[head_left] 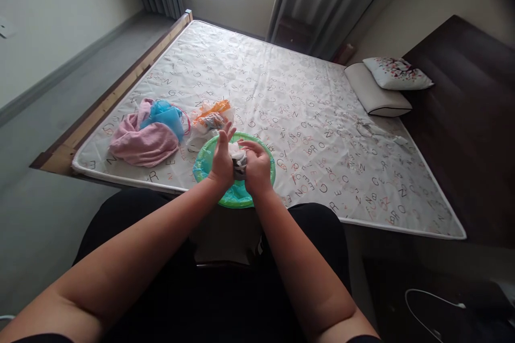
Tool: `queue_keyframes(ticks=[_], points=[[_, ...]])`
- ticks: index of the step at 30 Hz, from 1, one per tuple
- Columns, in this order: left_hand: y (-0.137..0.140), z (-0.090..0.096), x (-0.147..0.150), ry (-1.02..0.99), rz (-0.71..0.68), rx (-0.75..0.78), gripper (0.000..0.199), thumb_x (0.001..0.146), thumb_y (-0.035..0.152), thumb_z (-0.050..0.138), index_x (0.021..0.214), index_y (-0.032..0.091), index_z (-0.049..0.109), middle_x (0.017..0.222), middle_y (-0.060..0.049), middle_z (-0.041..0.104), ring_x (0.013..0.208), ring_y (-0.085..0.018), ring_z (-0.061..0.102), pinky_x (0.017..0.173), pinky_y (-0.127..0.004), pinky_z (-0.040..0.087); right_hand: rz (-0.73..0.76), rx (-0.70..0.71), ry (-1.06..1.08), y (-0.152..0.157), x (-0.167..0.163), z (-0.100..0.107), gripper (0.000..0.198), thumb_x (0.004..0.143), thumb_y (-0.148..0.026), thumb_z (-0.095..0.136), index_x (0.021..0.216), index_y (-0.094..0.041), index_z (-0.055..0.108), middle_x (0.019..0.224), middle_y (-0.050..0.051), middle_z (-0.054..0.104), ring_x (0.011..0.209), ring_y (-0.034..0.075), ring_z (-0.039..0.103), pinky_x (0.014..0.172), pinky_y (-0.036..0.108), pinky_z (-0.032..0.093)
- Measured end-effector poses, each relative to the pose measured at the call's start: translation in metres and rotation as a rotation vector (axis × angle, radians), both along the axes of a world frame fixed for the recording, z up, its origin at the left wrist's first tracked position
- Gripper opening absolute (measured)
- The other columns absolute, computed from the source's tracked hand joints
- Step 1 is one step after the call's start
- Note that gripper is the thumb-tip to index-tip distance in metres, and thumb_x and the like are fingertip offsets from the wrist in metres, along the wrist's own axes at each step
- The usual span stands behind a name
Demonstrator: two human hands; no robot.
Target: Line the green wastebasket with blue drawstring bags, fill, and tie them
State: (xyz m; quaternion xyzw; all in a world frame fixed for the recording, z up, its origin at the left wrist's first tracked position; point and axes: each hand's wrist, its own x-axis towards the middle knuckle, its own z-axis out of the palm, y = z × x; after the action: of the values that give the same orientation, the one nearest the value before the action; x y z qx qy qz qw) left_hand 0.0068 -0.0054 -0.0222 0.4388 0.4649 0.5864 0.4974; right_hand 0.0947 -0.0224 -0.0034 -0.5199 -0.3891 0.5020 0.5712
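My right hand (258, 168) is curled round a small crumpled white-and-dark bundle (240, 159), which may be plastic or cloth. Opposite it, my left hand (222, 159) presses its palm side to the bundle, fingers stretched upward. Both hands are above a round bin (200, 156) with a bright green rim and a teal plastic liner, in front of my knees. Just beyond the hands, a clear and orange plastic bag (212, 118) lies on the mattress (306, 118). To its left are a sheer blue bag (164, 118) and a bunched pink cloth (140, 144).
A patterned pillow (396, 73) rests on a beige cushion (374, 91) by the dark headboard (458, 86). The wooden bed frame (120, 88) runs along the left. Grey curtains (330, 0) flank the window. At lower right, a white cable (426, 293) lies on a dark surface.
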Motion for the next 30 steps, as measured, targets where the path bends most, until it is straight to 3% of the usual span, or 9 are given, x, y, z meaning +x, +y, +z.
queue_keyframes(ticks=[4,7,9,11,15,17,23,27,30], points=[[0.005,0.005,-0.004,-0.23,-0.19,-0.176,0.087,0.107,0.084,0.025,0.17,0.03,0.051,0.156,-0.015,0.067,0.14,-0.033,0.069,0.11,-0.049,0.061,0.007,0.181,-0.39,-0.007,0.005,0.0,0.035,0.087,-0.026,0.055,0.109,-0.026,0.082,0.142,0.01,0.07,0.141,0.027,0.062,0.126,0.05,0.049],[0.006,0.003,-0.003,-0.26,-0.251,-0.196,0.074,0.11,0.073,0.032,0.164,0.031,0.06,0.136,-0.012,0.077,0.136,-0.032,0.071,0.112,-0.052,0.059,0.085,0.291,-0.512,-0.013,0.006,0.002,0.033,0.094,-0.034,0.061,0.118,-0.027,0.082,0.157,0.011,0.064,0.157,0.03,0.051,0.135,0.053,0.038],[0.004,-0.001,-0.002,-0.277,-0.209,-0.207,0.065,0.11,0.067,0.038,0.157,0.03,0.065,0.129,-0.013,0.079,0.134,-0.033,0.071,0.113,-0.054,0.058,0.113,0.327,-0.502,-0.019,0.003,0.0,0.03,0.098,-0.041,0.062,0.116,-0.026,0.081,0.145,0.012,0.072,0.147,0.03,0.061,0.131,0.051,0.043],[0.002,-0.005,-0.001,-0.276,-0.162,-0.214,0.063,0.11,0.068,0.042,0.153,0.03,0.067,0.13,-0.014,0.079,0.133,-0.034,0.071,0.113,-0.055,0.057,0.024,0.328,-0.5,-0.024,-0.002,-0.002,0.025,0.101,-0.042,0.059,0.105,-0.026,0.078,0.121,0.01,0.079,0.125,0.028,0.072,0.12,0.047,0.052],[0.001,-0.005,0.001,-0.227,-0.167,-0.267,0.057,0.112,0.061,0.044,0.149,0.025,0.065,0.133,-0.016,0.077,0.123,-0.032,0.076,0.107,-0.051,0.061,-0.101,0.356,-0.54,-0.026,-0.001,-0.001,0.027,0.101,-0.04,0.058,0.078,-0.027,0.064,0.085,0.005,0.068,0.089,0.024,0.068,0.093,0.041,0.057],[0.004,0.003,0.0,-0.103,-0.184,-0.224,0.045,0.107,0.05,0.054,0.137,0.02,0.07,0.129,-0.015,0.078,0.116,-0.03,0.077,0.105,-0.048,0.062,-0.069,0.379,-0.535,-0.021,0.009,0.003,0.029,0.101,-0.038,0.059,0.074,-0.027,0.06,0.08,0.002,0.063,0.083,0.022,0.063,0.087,0.039,0.055],[0.035,0.029,-0.041,0.581,-0.01,0.264,0.024,0.096,0.028,0.069,0.116,0.02,0.08,0.128,-0.012,0.079,0.126,-0.03,0.07,0.114,-0.044,0.057,-0.153,0.335,-0.487,-0.008,0.046,0.018,0.051,0.107,-0.046,0.056,0.064,-0.027,0.035,0.062,-0.004,0.038,0.063,0.016,0.041,0.068,0.034,0.042],[0.055,0.024,-0.077,0.85,0.053,0.057,0.038,0.097,0.031,0.072,0.132,0.02,0.077,0.134,-0.018,0.077,0.128,-0.037,0.071,0.12,-0.051,0.051,-0.163,0.298,-0.478,-0.008,0.051,0.017,0.054,0.109,-0.05,0.052,0.066,-0.028,0.029,0.062,-0.005,0.031,0.061,0.015,0.034,0.063,0.032,0.037],[0.057,0.016,-0.089,1.095,-0.15,-0.236,0.07,0.1,0.046,0.071,0.161,0.015,0.059,0.152,-0.027,0.069,0.142,-0.045,0.065,0.122,-0.056,0.047,-0.105,0.266,-0.485,-0.003,0.05,0.008,0.052,0.11,-0.055,0.049,0.067,-0.027,0.039,0.066,-0.003,0.043,0.067,0.017,0.046,0.072,0.033,0.047]])
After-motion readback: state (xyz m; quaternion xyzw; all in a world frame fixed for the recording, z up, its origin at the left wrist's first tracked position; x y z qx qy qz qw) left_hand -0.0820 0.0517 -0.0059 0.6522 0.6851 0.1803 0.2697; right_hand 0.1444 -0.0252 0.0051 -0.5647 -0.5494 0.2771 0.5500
